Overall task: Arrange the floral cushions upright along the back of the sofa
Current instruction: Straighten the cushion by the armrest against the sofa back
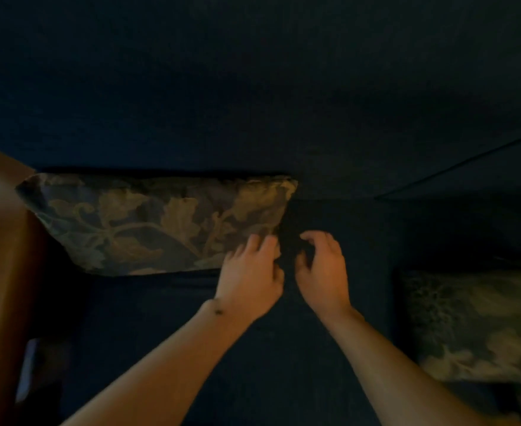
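While one floral cushion (158,222) stands upright against the dark sofa back (253,103), long axis running left-right, the left hand (250,272) rests fingers on its lower right corner, not clamped. Right hand (323,269) hovers just beside, loosely curled, holding nothing. Second cushion (474,327) lies flat on the seat, well right; right hand nearer, likely next

Open seat: bare dark sofa cushion (330,216) right of the upright floral cushion (161,222).
Right side: second floral cushion (480,327) lying flat (partly cut off).
Left edge: wooden surface (4,272) closes it.
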